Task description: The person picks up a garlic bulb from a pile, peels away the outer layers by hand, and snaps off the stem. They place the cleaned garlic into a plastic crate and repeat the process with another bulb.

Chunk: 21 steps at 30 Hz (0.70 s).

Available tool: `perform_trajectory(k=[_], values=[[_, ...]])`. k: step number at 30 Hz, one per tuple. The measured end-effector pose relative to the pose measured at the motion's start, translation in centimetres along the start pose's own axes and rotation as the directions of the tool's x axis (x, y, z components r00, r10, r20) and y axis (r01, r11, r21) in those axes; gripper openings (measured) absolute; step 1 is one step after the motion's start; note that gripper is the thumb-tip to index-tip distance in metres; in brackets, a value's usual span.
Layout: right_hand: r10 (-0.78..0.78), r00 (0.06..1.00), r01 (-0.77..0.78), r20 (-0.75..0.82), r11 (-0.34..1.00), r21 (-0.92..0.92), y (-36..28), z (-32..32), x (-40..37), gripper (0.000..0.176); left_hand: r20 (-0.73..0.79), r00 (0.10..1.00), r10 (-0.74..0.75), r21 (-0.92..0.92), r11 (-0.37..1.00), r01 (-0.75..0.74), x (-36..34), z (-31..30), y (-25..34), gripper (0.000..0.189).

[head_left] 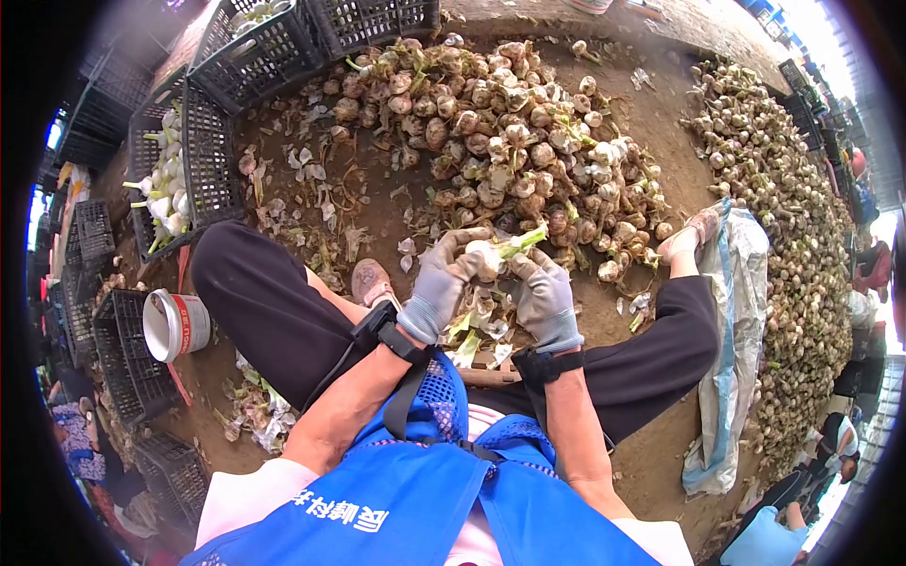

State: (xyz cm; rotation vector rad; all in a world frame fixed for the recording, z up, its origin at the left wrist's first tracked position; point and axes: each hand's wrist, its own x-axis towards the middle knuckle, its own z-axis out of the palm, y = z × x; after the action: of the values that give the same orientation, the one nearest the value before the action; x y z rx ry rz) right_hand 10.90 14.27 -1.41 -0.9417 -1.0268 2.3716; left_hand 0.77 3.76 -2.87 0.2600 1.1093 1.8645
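Note:
A garlic bulb (pixel 487 259) with a short green stem is held up between my two gloved hands. My left hand (pixel 451 274), in a grey glove, is closed around the white bulb end. On the other side, my right hand (pixel 545 294) pinches at the stem end with its fingers closed. Peeled skins and green stem scraps (pixel 467 349) lie on the ground below my hands. Just beyond them rises a heap of unpeeled garlic bulbs (pixel 514 141), dirty and brownish.
At my left stands a black crate (pixel 209 156) with trimmed white garlic, and more black crates (pixel 255 57) behind it. A white bucket (pixel 176 325) sits by my left knee. A plastic sack (pixel 731 349) and a bigger garlic pile (pixel 793 255) lie right. Other people (pixel 783 509) sit nearby.

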Motion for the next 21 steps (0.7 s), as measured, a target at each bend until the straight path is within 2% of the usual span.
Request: perform_trajectory(k=[1, 2, 3, 4, 5, 6, 7, 8, 9, 10, 11, 12, 13, 15, 16, 17, 19, 20, 21], values=[[-0.044, 0.998, 0.046, 0.047, 0.998, -0.052, 0.2, -0.1, -0.1, 0.021, 0.000, 1.000, -0.004, 0.001, 1.000, 0.004, 0.1, 0.0, 0.1, 0.030], [-0.083, 0.992, 0.092, 0.094, 0.990, -0.103, 0.4, -0.4, -0.3, 0.021, 0.111, 0.953, 0.283, 0.393, 0.868, -0.304, 0.2, 0.1, 0.2, 0.029], [-0.118, 0.983, 0.139, 0.140, 0.979, -0.152, 0.7, -0.8, -0.4, 0.021, 0.321, 0.822, 0.471, 0.663, 0.508, -0.550, 0.1, 0.4, 0.2, 0.028], [0.037, 0.995, -0.031, 0.091, 0.998, -0.060, 2.0, -2.8, 0.5, 0.019, 0.345, 0.801, 0.489, 0.665, 0.475, -0.577, -0.1, 0.8, 0.4, 0.026], [0.217, 0.974, -0.226, 0.064, 0.930, 0.290, 0.0, -0.4, -0.9, 0.016, 0.342, 0.806, 0.483, 0.665, 0.482, -0.571, -0.5, 0.9, 0.0, 0.026], [0.000, 0.998, 0.005, 0.060, 0.997, -0.078, 1.8, -1.5, -0.3, 0.016, 0.146, 0.938, 0.314, 0.513, 0.787, -0.343, -0.8, 1.0, -0.3, 0.026], [-0.206, 0.968, 0.247, 0.142, 0.871, -0.425, 3.6, -2.6, 0.6, 0.016, 0.003, 0.997, 0.073, 0.267, 0.961, -0.071, -0.8, 0.9, -0.5, 0.025], [-0.154, 0.988, 0.145, -0.015, 0.955, -0.260, 4.0, -2.0, 1.1, 0.018, -0.058, 0.997, 0.045, 0.046, 0.998, -0.042, 0.4, -1.0, -2.8, 0.025], [-0.069, 0.985, 0.058, -0.161, 0.996, -0.072, 4.3, -1.4, 1.7, 0.021, -0.061, 0.997, 0.049, 0.046, 0.998, -0.046, 0.1, -1.1, -2.2, 0.025], [-0.166, 0.971, 0.115, -0.174, 0.956, -0.271, 4.7, -1.3, 2.1, 0.020, -0.116, 0.986, -0.121, -0.089, 0.990, 0.111, -0.1, -1.2, -1.5, 0.027], [-0.128, 0.976, 0.057, -0.177, 0.931, -0.360, 4.3, -0.8, 2.2, 0.018, -0.146, 0.946, -0.291, -0.229, 0.940, 0.254, -0.2, -1.1, -1.0, 0.030], [-0.348, 0.935, 0.218, -0.069, 0.718, -0.661, 4.9, -1.7, 2.8, 0.019, -0.293, 0.863, -0.412, -0.330, 0.891, 0.312, 0.4, -1.3, -1.6, 0.034], [-0.505, 0.856, 0.335, 0.107, 0.386, -0.859, 5.7, -2.9, 3.6, 0.020, -0.294, 0.865, -0.407, -0.331, 0.892, 0.307, 0.5, -1.9, -1.9, 0.034], [-0.318, 0.947, 0.266, 0.044, 0.701, -0.662, 4.9, -1.8, 3.4, 0.020, -0.090, 0.878, -0.470, -0.440, 0.810, 0.388, 0.5, -2.7, -1.3, 0.034], [-0.067, 0.997, 0.048, -0.024, 0.881, -0.470, 4.0, -2.0, 2.5, 0.024, -0.161, 0.858, -0.488, -0.452, 0.809, 0.375, 0.7, -2.7, -1.5, 0.034], [0.020, 1.000, -0.013, 0.022, 0.955, -0.297, 2.8, -1.2, 1.4, 0.025, -0.335, 0.797, -0.503, -0.396, 0.843, 0.366, 0.7, -1.4, -0.4, 0.034], [0.125, 0.980, -0.135, 0.157, 0.989, 0.057, -0.3, 0.3, -0.8, 0.025, -0.303, 0.854, -0.423, -0.269, 0.897, 0.350, 0.1, 0.0, 0.8, 0.034], [0.121, 0.981, -0.130, 0.149, 0.990, 0.056, -0.6, -0.3, -0.9, 0.025, -0.294, 0.855, -0.428, -0.269, 0.895, 0.355, 0.2, -0.1, 0.4, 0.034], [0.203, 0.973, -0.213, 0.110, 0.973, 0.091, -0.6, -1.1, -0.9, 0.025, -0.214, 0.932, -0.291, -0.128, 0.955, 0.269, 0.4, -0.5, -0.3, 0.033]])
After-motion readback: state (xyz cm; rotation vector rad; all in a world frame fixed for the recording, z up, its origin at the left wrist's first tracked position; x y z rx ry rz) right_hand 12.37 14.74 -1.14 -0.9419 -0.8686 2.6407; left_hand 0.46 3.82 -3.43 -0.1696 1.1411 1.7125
